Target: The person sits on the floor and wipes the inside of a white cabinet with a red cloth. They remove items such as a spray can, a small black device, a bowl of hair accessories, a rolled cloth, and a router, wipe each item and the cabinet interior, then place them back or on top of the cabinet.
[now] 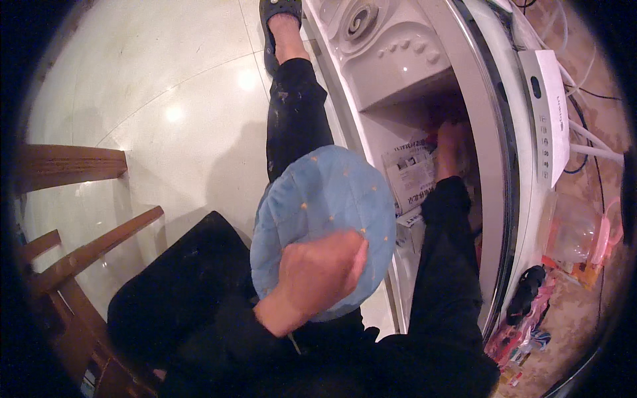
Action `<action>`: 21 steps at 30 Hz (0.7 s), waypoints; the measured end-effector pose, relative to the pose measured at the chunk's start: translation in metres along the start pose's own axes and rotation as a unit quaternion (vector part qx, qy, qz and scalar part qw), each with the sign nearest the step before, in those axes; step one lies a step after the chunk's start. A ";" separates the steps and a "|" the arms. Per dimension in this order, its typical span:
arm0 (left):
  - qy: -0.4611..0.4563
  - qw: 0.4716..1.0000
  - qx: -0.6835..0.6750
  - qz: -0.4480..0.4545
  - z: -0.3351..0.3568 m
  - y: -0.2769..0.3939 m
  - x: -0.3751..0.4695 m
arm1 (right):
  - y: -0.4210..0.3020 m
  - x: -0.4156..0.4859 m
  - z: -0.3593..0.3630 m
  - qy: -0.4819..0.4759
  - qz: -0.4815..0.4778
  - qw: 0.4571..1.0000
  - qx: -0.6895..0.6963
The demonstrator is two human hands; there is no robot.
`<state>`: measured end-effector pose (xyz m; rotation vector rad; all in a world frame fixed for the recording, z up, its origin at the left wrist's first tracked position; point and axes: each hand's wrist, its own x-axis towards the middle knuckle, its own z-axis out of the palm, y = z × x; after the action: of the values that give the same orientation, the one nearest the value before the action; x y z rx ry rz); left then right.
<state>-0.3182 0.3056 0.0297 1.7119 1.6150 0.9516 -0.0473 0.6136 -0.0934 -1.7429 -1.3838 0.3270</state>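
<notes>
My left hand (323, 278) is blurred and curled into a fist on a round, quilted blue plush cushion (318, 204) with small yellow marks, and appears to grip it. The cushion lies across the view in front of a black-trousered leg (298, 119). On the right, a black-sleeved limb, apparently my right arm, reaches down into a dark recess of a white moulded tub (398, 74). My right hand (452, 134) seems to be at its end, in shadow beside printed cardboard packaging (410, 174). Its fingers and anything held in them are hidden.
The tub's pale rim (490, 124) runs down the right. Beyond it are a white printed box (547, 114), hoses, cables and a clear plastic container (572, 229). Wooden furniture (74, 166) stands left. A dark clog (281, 7) is on the foot above, over pale tiles.
</notes>
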 end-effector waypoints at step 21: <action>0.179 0.980 0.072 0.040 -0.015 -0.026 -0.029 | -0.076 -0.087 0.001 -0.347 0.101 0.919 0.157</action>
<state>-0.3457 0.2782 0.0140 1.7892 1.8951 1.2684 -0.1291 0.5374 -0.0627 -1.5537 -1.5091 1.3091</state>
